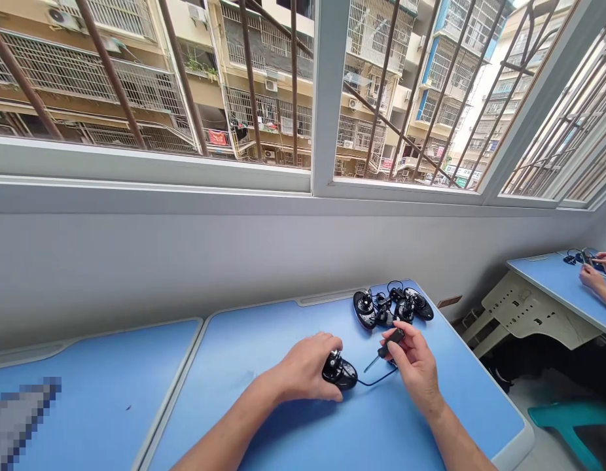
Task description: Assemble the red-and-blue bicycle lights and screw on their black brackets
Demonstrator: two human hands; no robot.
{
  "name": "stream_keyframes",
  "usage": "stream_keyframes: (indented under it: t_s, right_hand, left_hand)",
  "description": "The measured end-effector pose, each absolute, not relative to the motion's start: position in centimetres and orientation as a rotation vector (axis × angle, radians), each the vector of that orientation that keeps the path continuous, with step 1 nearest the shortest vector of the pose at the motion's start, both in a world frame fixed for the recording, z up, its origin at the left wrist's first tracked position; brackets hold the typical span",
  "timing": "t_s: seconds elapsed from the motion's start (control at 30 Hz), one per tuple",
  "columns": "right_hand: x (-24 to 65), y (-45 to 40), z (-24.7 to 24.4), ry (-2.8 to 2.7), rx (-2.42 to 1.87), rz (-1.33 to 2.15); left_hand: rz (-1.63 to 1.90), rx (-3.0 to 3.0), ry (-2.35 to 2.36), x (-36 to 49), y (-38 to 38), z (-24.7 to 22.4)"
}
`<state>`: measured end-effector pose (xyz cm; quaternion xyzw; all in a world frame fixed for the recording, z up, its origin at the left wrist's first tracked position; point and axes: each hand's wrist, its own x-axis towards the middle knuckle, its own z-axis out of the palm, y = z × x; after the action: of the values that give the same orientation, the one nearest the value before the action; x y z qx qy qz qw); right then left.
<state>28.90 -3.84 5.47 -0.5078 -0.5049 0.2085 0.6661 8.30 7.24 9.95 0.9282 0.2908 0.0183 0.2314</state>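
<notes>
My left hand (305, 366) grips a glossy black computer mouse (339, 370) on the blue desk (264, 425), covering most of its top. My right hand (415, 366) holds a small screwdriver (385, 347) by its black handle. The thin metal shaft points down and left, its tip just apart from the mouse. A thin black cable (376, 384) curves from the mouse towards my right hand. Behind my hands lies a heap of several similar black mice (391, 307) with tangled cables.
Another blue desk (87, 373) adjoins on the left, below a white wall and barred windows. On the right, a co-worker's hands (597, 275) work at a separate blue desk (543, 281) with black items. A teal stool (568, 418) stands on the floor.
</notes>
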Motion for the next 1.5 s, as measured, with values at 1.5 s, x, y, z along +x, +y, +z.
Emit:
stream_keyframes:
  t_s: [1.5]
  right_hand:
    - [30.0, -3.6, 8.2, -1.199, -1.225, 0.225]
  left_hand:
    - [0.396, 2.468, 1.001, 10.8, 4.8, 7.4]
